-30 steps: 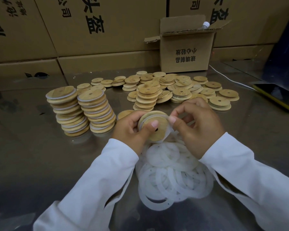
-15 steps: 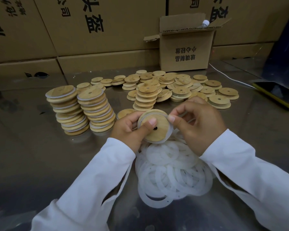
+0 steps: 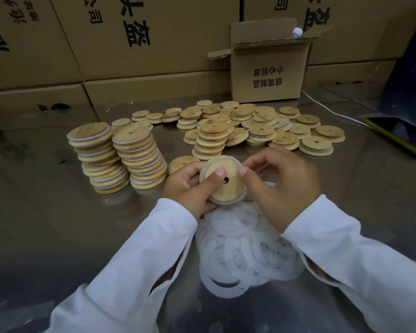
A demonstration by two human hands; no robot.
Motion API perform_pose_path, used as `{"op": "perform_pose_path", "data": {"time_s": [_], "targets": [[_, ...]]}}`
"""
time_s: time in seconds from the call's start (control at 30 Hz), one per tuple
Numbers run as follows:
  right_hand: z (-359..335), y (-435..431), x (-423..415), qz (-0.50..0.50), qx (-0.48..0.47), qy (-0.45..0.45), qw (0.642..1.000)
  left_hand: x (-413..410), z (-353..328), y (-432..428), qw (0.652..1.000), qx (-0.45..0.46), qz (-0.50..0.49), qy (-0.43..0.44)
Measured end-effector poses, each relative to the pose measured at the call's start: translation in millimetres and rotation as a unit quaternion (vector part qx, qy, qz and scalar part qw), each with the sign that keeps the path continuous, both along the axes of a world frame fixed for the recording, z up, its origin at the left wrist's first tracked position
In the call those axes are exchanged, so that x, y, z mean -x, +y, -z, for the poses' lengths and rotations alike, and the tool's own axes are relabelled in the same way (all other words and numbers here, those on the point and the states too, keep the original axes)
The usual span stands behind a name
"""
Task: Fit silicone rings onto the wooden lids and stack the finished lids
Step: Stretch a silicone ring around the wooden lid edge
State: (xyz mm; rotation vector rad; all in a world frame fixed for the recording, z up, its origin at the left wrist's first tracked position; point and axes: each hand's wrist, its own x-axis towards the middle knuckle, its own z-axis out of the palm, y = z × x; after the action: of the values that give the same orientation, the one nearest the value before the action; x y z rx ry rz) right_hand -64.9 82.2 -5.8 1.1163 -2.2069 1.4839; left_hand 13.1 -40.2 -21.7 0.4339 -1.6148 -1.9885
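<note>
A round wooden lid point(image 3: 227, 186) with a small centre hole is held tilted above the table, a white silicone ring point(image 3: 226, 201) around its rim. My left hand point(image 3: 190, 188) grips the lid from the left, thumb on its face. My right hand point(image 3: 281, 188) pinches the ring at the lid's right edge. Beneath my hands lies a pile of loose silicone rings point(image 3: 245, 251). Two tall stacks of ringed lids point(image 3: 117, 156) stand to the left. One ringed lid point(image 3: 181, 162) lies flat just behind my left hand.
Several bare wooden lids point(image 3: 262, 128) lie in low heaps at the back of the metal table point(image 3: 58, 236). An open small carton point(image 3: 269, 73) stands behind them, large cartons point(image 3: 142, 39) along the wall. A phone point(image 3: 401, 134) with a white cable lies at the right.
The ring has slid further around the lid's rim, and the lid's face has turned more towards me. Both hands stayed in place.
</note>
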Motion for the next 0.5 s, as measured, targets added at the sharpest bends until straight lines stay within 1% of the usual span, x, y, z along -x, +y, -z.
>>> {"op": "perform_pose_path", "data": {"time_s": [0.13, 0.2, 0.33, 0.43, 0.5], "targets": [[-2.5, 1.7, 2.0, 0.004, 0.01, -0.01, 1.0, 1.0, 0.1, 2.0, 0.999, 0.037, -0.013, 0.026], [-5.1, 1.7, 3.5, -0.005, 0.02, -0.054, 0.998, 1.2, -1.0, 1.1, 0.997, 0.059, -0.022, 0.033], [-9.3, 2.4, 8.9, -0.023, 0.01, -0.143, 0.989, 0.6, -2.1, 0.6, 0.996, 0.077, -0.017, 0.033], [-10.7, 3.4, 11.8, -0.041, 0.007, -0.18, 0.983, -0.9, -3.7, -0.6, 0.996, 0.078, -0.01, 0.028], [-11.6, 3.8, 12.7, -0.052, 0.002, -0.187, 0.981, -1.8, -4.5, -1.3, 0.997, 0.07, -0.005, 0.037]]}}
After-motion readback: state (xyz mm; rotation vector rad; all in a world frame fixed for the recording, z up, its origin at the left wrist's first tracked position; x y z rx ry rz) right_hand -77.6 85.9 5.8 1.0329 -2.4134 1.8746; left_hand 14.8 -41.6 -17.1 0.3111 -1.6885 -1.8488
